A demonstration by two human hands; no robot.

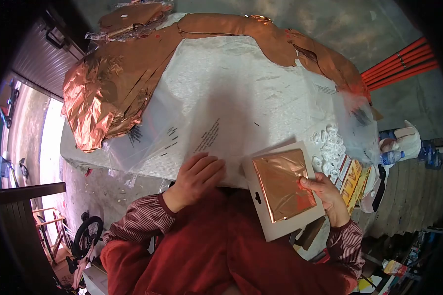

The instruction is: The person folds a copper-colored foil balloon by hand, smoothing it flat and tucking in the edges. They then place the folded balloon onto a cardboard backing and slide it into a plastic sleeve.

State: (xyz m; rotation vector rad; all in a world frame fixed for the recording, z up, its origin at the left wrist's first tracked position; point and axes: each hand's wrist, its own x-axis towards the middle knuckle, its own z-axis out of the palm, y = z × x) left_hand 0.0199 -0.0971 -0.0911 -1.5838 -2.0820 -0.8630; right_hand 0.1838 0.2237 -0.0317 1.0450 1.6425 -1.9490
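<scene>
My right hand [331, 196] grips a pale card [259, 215] with a hang hole. A folded packet of shiny copper-coloured foil [280, 184] lies flat on it, and my thumb presses the foil's right edge. The fingers behind the card are hidden. My left hand [197, 179], slightly blurred, hovers by the table's near edge, fingers loosely bent and nothing visible in them. Just beyond it, a clear plastic bag [209, 135] with printed black text lies on the white-covered table [231, 59]. Another clear bag [155, 130] spreads to the left.
Large copper foil sheets [110, 78] curve along the table's left and far sides. At right are a heap of white loops [330, 145], a yellow box [353, 182] and another clear bag [352, 113]. Beyond stand orange poles [403, 64] and plastic bottles [393, 157]. A bicycle wheel [88, 236] is lower left.
</scene>
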